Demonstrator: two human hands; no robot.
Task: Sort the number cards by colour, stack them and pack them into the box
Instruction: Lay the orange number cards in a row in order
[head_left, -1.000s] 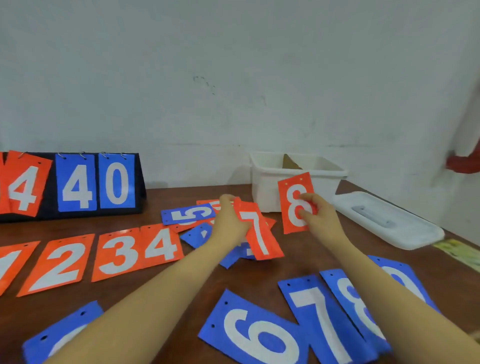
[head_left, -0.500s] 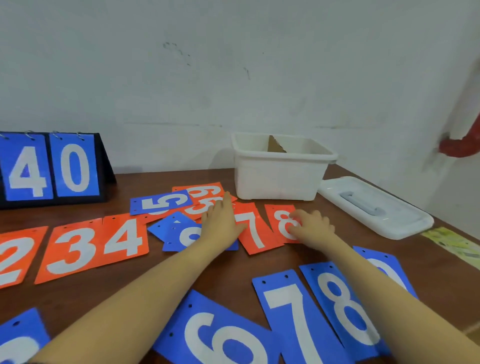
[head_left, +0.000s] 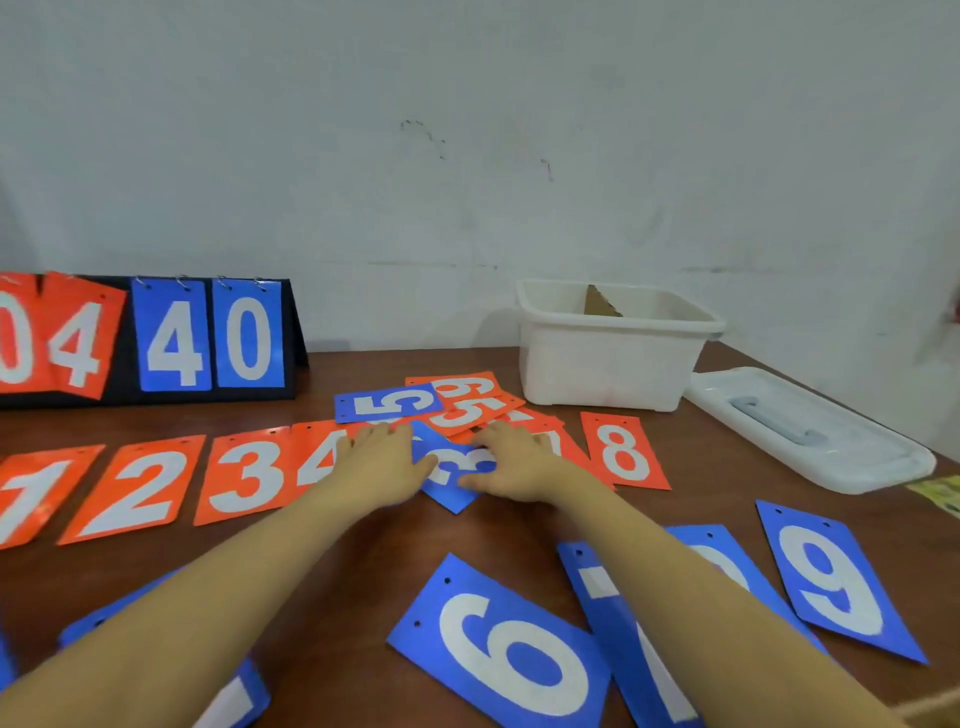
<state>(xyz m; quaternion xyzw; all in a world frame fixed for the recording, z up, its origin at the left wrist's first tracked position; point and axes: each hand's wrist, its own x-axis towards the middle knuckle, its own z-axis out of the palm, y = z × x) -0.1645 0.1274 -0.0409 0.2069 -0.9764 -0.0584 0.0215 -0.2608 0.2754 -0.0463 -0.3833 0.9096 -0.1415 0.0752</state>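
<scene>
Evidently both hands, left hand (head_left: 387, 460) and right hand (head_left: 511, 465), lie open and flat on the blue 3 card (head_left: 451, 475) at frame centre, probably to slide it free; the box (head_left: 602, 358) waits upper right.

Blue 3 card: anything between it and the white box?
Yes. A loose pile of orange cards and a blue 5 card lies on the table between the blue 3 card and the white box. The box is open, its lid beside it.
</scene>
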